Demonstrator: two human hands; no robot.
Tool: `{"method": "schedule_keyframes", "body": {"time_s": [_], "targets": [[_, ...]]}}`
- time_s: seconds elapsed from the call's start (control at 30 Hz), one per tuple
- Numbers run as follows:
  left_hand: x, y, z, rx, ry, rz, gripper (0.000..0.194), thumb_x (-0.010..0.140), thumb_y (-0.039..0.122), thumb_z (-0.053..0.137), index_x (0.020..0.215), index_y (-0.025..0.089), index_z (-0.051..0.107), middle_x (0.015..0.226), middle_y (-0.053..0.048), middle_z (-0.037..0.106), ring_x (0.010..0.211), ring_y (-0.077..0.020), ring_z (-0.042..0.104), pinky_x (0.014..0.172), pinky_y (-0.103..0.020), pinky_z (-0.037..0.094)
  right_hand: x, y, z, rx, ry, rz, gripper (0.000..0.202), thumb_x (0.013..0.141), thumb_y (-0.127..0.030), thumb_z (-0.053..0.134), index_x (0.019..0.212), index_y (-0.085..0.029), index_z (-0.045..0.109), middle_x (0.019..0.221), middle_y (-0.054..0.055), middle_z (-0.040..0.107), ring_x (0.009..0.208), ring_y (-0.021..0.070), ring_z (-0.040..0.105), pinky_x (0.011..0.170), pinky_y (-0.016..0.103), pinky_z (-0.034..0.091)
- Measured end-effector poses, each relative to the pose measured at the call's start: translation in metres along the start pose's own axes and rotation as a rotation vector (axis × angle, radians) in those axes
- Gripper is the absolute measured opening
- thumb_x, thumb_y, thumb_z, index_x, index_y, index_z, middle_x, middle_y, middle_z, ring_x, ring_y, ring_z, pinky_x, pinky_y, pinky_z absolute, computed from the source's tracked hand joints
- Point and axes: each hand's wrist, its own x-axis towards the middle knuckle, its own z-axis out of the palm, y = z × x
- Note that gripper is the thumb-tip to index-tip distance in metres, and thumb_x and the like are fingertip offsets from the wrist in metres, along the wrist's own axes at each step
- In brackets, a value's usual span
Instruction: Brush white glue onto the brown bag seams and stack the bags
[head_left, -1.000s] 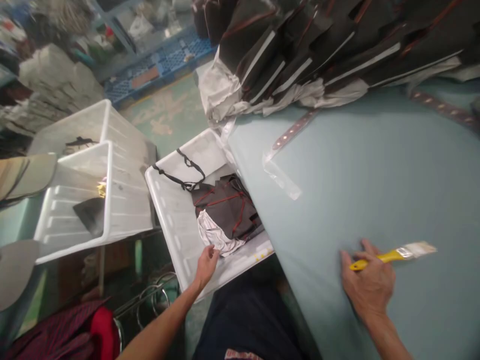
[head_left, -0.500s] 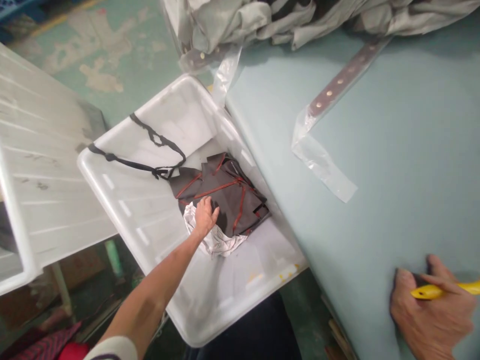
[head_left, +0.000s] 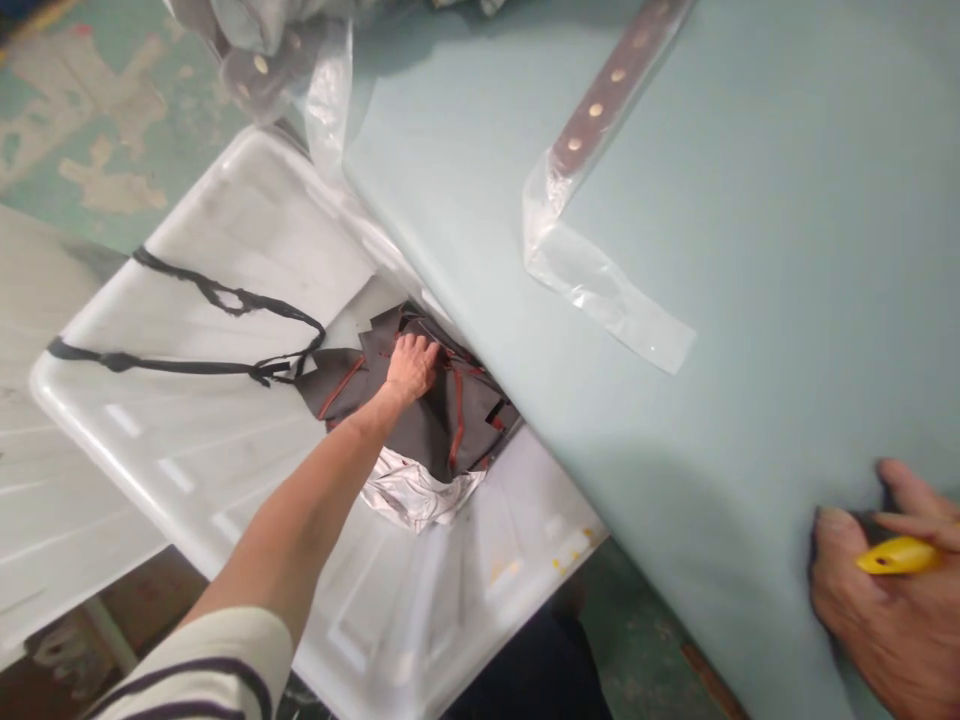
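My left hand [head_left: 411, 368] rests on dark cloth [head_left: 429, 428] in the bin [head_left: 187, 420] by the tabletop [head_left: 712, 270] edge, its bent fingers' pinch unreadable; I'd press lightly, right hand [head_left: 889, 620] gripping the yellow handle [head_left: 900, 555].

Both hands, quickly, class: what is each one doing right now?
Left hand: on the dark fabric; grip cannot be told.
Right hand: closed around the yellow handle.
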Motion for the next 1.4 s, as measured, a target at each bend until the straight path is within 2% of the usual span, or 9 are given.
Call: {"method": "schedule_keyframes", "body": {"time_s": [0.17,0.3,0.4,0.63,0.9,1.03,1.27,1.33,1.4], "targets": [[-0.028,-0.009,-0.010,0.046,-0.119,0.006,0.041,0.099,0.042,0.068,0.133,0.018,0.063,0.137,-0.012,0.064,0.121,-0.0276,0.065,0.103,-0.052,0.056,0.001,-0.010,-0.004,0.088,-0.050,0.074,0.016,0.064,-0.045,0.059,0.070,-0.033,0.050,0.127,0.022,0.076,0.124,0.0441,0.070,0.094,0.062,0.057],[-0.071,-0.010,-0.019,0.068,-0.140,0.006,0.037,0.100,0.041,0.067,0.129,0.018,0.065,0.133,-0.011,0.066,0.116,-0.0256,0.066,0.099,-0.049,0.059,0.000,-0.009,0.000,0.093,-0.039,0.040,0.018,0.069,-0.047,0.057,0.073,-0.031,0.051,0.128,0.022,0.076,0.121,0.0423,0.072,0.094,0.056,0.056],[-0.102,-0.008,-0.040,0.064,-0.130,0.033,0.031,0.101,0.042,0.065,0.122,0.018,0.068,0.127,-0.010,0.068,0.114,-0.0242,0.067,0.100,-0.048,0.058,0.000,-0.004,0.001,0.110,-0.044,-0.008,0.021,0.074,-0.049,0.055,0.073,-0.029,0.052,0.128,0.023,0.075,0.122,0.0449,0.070,0.097,0.056,0.054],[-0.213,0.007,-0.141,0.053,-0.092,0.152,0.022,0.105,0.035,0.057,0.105,0.017,0.069,0.099,-0.005,0.072,0.095,-0.0201,0.069,0.092,-0.040,0.056,-0.003,0.005,0.004,0.183,-0.079,-0.157,0.023,0.088,-0.048,0.052,0.086,-0.025,0.054,0.136,0.023,0.071,0.127,0.0453,0.066,0.105,0.060,0.050],[-0.363,0.053,-0.271,0.131,0.185,0.162,0.025,0.106,0.032,0.046,0.105,0.022,0.069,0.094,-0.007,0.073,0.092,-0.0214,0.069,0.080,-0.029,0.050,0.005,-0.005,-0.006,0.391,-0.141,-0.173,0.028,0.079,-0.048,0.051,0.093,-0.024,0.053,0.128,0.026,0.072,0.112,0.0408,0.067,0.101,0.058,0.049],[-0.415,0.096,-0.338,0.186,0.370,0.164,0.033,0.107,0.039,0.042,0.106,0.023,0.070,0.094,-0.006,0.074,0.088,-0.0206,0.069,0.077,-0.028,0.050,0.001,-0.020,-0.050,0.566,-0.183,-0.169,0.039,0.079,-0.062,0.050,0.092,-0.025,0.052,0.107,0.025,0.076,0.097,0.0400,0.071,0.087,0.057,0.054],[-0.472,0.200,-0.449,0.185,0.612,0.283,0.051,0.101,0.061,0.042,0.108,0.024,0.076,0.099,-0.006,0.079,0.089,-0.0225,0.071,0.081,-0.030,0.053,-0.041,-0.043,-0.181,1.002,-0.188,-0.328,0.044,0.083,-0.067,0.065,0.098,-0.027,0.051,0.131,0.016,0.076,0.119,0.0362,0.074,0.103,0.056,0.055],[-0.487,0.237,-0.469,0.128,0.570,0.374,0.056,0.096,0.070,0.045,0.106,0.026,0.079,0.097,-0.003,0.079,0.090,-0.0224,0.071,0.082,-0.029,0.055,-0.049,-0.035,-0.224,1.107,-0.157,-0.360,0.047,0.083,-0.066,0.071,0.099,-0.028,0.049,0.134,0.016,0.074,0.123,0.0331,0.073,0.107,0.053,0.054],[-0.501,0.274,-0.473,0.055,0.578,0.459,0.059,0.090,0.078,0.053,0.099,0.027,0.080,0.092,0.000,0.078,0.085,-0.0216,0.071,0.079,-0.028,0.057,-0.058,-0.016,-0.268,1.172,-0.102,-0.360,0.052,0.081,-0.066,0.076,0.102,-0.028,0.047,0.138,0.016,0.072,0.128,0.0297,0.070,0.110,0.050,0.053]]}}
